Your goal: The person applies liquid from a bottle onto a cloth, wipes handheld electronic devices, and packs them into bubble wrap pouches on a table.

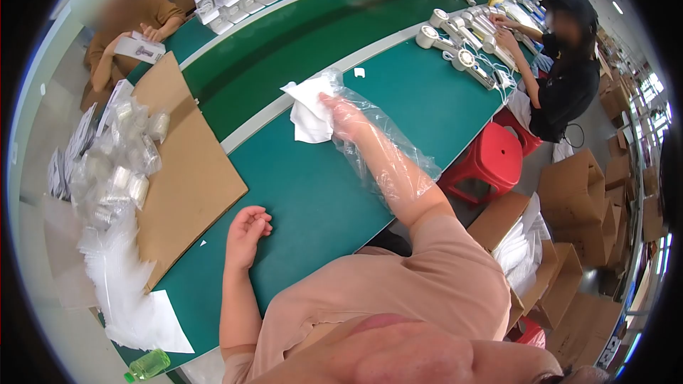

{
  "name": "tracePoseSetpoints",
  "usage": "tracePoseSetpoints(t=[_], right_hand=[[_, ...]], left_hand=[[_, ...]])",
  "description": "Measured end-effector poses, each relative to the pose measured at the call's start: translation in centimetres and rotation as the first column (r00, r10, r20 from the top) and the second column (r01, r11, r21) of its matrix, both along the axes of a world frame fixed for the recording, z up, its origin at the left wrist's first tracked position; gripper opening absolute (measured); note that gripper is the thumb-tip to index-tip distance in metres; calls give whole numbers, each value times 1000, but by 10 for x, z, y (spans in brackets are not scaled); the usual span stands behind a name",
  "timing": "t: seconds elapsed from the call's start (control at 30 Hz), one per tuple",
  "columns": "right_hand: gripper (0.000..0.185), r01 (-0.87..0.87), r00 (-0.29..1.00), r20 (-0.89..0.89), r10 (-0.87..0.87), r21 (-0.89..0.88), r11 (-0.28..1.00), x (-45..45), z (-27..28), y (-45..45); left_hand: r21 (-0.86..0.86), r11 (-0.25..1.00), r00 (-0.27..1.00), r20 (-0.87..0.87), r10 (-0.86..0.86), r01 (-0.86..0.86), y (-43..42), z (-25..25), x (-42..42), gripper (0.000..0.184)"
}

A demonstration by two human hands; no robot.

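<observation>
The right hand [341, 115] is at a folded white sheet [310, 124] on the green tabletop [306, 195], near the pale edging. A clear plastic bag [409, 146] surrounds that hand and forearm; the fingertips are hidden, so I cannot tell whether they pinch the sheet. The left hand [247, 231] is empty, its fingers loosely curled. To its left, a brown cardboard sheet [188, 178] lies between it and the plastic-wrapped items [121, 171] and white papers [114, 277]. A green bottle [149, 365] lies at the near corner. Beyond the sheet, a small white piece [359, 72] lies near the edging. 2 co-workers sit around: 1 at upper left holds a white printed box [139, 48]; 1 at upper right handles white round-headed devices [427, 37] with cables. 2 red stools [491, 158] stand beside the table, near open cardboard boxes [573, 185].
</observation>
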State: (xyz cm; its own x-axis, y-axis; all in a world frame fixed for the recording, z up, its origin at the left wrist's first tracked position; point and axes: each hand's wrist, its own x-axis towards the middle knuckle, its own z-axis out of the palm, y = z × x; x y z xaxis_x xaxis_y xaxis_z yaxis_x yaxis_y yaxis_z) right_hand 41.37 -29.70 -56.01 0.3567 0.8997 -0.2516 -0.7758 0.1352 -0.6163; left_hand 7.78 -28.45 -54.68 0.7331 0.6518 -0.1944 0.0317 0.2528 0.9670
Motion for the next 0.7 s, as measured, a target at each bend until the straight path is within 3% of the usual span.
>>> tracePoseSetpoints(t=[0.07, 0.33, 0.4, 0.47, 0.53, 0.7], right_hand=[[39, 2, 999, 38, -1, -14, 1000, 1, -2, 1], [41, 4, 1000, 7, -3, -76, 997, -3, 6, 1], [34, 37, 999, 17, -35, -93, 995, -4, 10, -1], [37, -47, 997, 53, 48, -12, 999, 4, -6, 2], [42, -17, 991, 133, 27, -73, 997, 1, 0, -1], [48, -96, 992, 82, 95, 11, 995, -1, 3, 0]], left_hand=[[0, 1000, 1000, 5, 9, -9, 0, 1, 0, 18], [32, 999, 999, -35, -21, 22, -1, 5, 0, 18], [19, 1000, 999, -26, -18, 18, 0, 4, 2, 18], [8, 999, 999, -13, -37, 38, 0, 2, -2, 19], [-3, 999, 999, 2, -50, 50, 2, 0, -3, 20], [-28, 997, 997, 49, -64, 66, 3, -8, -5, 19]])
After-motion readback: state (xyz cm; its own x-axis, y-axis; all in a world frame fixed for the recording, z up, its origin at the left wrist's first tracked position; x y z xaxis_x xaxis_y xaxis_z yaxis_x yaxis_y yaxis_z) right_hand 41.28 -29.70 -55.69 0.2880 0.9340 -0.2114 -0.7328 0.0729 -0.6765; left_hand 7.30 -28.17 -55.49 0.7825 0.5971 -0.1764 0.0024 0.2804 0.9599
